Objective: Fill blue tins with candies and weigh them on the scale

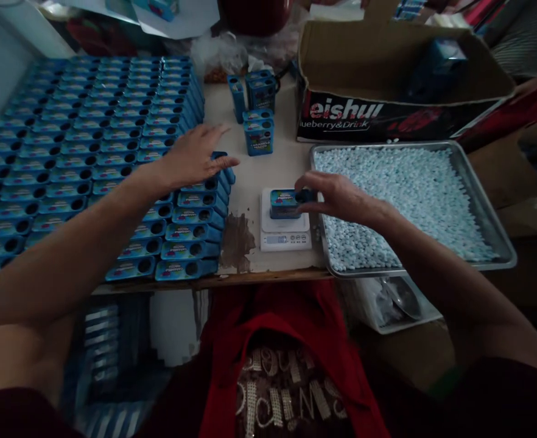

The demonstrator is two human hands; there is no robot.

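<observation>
A small blue candy box (285, 204) lies on the platform of a white digital scale (285, 234), its label facing up. My right hand (336, 194) is at the right end of this box, thumb and fingers closed around it and partly hiding its hole. The scale's display is lit, but its digits are too blurred to read. My left hand (193, 155) hovers over the right edge of the many rows of blue boxes (72, 140), fingers apart and holding nothing. Most of those boxes show a round dark hole in the top.
Right of the scale, a metal tray (508, 255) holds pale blue pellets (400, 201). Behind it stands an open cardboard box (341, 115) with a blue pack inside. Several blue boxes (258, 131) stand upright behind the scale. A metal scoop (403, 298) lies below the tabletop.
</observation>
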